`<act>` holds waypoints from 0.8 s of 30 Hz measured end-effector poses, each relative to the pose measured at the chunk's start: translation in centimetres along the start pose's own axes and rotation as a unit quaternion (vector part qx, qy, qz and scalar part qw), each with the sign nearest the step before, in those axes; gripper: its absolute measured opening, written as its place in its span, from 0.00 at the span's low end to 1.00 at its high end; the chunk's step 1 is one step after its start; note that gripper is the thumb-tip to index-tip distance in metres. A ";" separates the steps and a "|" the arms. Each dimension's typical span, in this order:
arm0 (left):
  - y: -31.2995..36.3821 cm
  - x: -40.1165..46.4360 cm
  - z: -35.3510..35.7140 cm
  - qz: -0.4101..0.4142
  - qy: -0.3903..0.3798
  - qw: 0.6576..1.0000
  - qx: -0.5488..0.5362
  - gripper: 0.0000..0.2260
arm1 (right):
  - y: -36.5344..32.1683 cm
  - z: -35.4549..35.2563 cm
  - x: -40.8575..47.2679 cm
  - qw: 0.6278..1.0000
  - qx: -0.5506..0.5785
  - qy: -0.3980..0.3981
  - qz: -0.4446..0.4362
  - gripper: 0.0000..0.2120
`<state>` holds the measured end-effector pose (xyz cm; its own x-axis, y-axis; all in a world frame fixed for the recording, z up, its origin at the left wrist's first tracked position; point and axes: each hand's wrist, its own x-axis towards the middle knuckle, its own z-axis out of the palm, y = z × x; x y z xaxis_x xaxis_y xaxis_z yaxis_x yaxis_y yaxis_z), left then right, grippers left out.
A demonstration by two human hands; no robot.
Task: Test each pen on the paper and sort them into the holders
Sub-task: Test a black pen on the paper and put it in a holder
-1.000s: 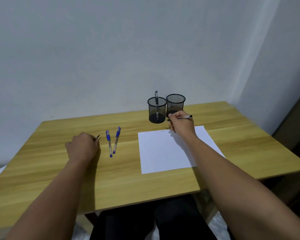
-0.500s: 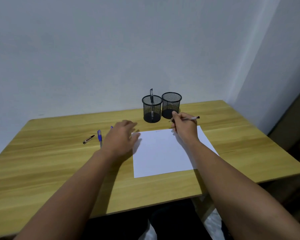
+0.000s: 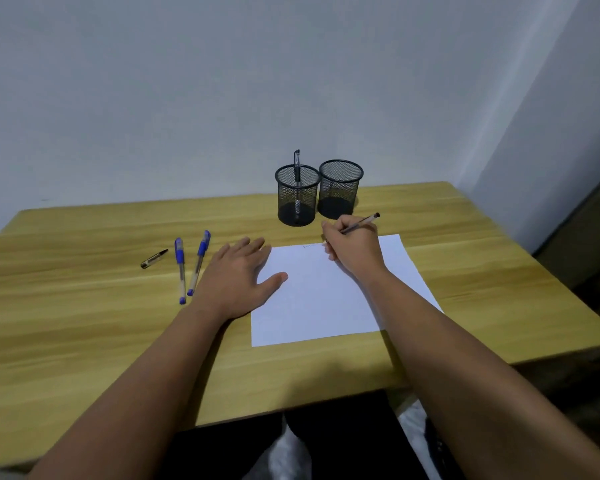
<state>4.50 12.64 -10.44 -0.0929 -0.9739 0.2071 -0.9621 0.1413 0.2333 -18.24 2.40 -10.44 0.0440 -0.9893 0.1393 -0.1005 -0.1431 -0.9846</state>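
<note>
A white sheet of paper point(image 3: 329, 299) lies on the wooden table point(image 3: 84, 341). My right hand point(image 3: 355, 249) grips a black pen point(image 3: 362, 222) with its tip at the paper's top edge, beside a faint scribble. My left hand point(image 3: 238, 277) lies flat with straight fingers across the paper's left edge. Two blue-capped pens point(image 3: 181, 268) point(image 3: 199, 261) and a black pen cap point(image 3: 154, 259) lie to the left of that hand. Behind the paper stand two black mesh holders: the left one point(image 3: 297, 195) has a black pen point(image 3: 297, 168) in it, the right one point(image 3: 340, 188) looks empty.
A pale wall rises right behind the table, with a corner at the right. The table's right edge drops to a dark floor. My dark-clothed legs show under the near edge.
My left hand left the pen cap on the table, moved right and now lies flat on the paper's left edge. My right hand has kept the pen at the paper's top.
</note>
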 end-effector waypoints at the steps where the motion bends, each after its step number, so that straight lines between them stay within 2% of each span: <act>1: 0.0 -0.1 0.0 -0.002 -0.001 1.000 -0.003 0.38 | -0.1 0.0 0.0 1.000 -0.004 -0.002 -0.002 0.20; 24: 0.1 -0.1 -0.2 -0.005 -0.015 1.000 0.000 0.41 | 0.1 0.3 0.2 0.998 -0.057 0.022 -0.011 0.18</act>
<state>4.50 12.80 -10.26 -0.0907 -0.9802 0.1763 -0.9628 0.1315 0.2359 -17.94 2.14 -10.57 0.0032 -0.9859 0.1673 -0.2125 -0.1641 -0.9633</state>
